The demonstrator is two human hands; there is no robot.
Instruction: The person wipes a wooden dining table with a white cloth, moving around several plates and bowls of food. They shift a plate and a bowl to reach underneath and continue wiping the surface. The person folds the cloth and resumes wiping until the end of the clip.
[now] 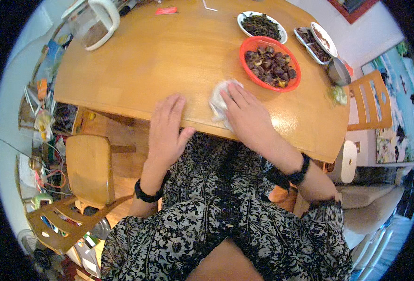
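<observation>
My right hand (247,116) presses a crumpled white cloth (218,98) against the wooden table (140,66), close to its front edge. The fingers lie over the cloth and hide part of it. My left hand (166,130) rests palm down across the same edge, thumb apart from the fingers, holding nothing. Just beyond my right hand stands a red plastic bowl (242,63) of dark, round, chestnut-like pieces (268,66). Behind that bowl sits a white dish (241,17) of dark, leafy-looking food (261,26).
A divided dish (307,43), a white plate (323,30) and a grey bowl (338,72) stand at the table's right end, near pale green scraps (338,95). A clear pitcher (103,24) is at far left. Wooden chairs (89,168) flank me; a red packet (166,11) lies at the back.
</observation>
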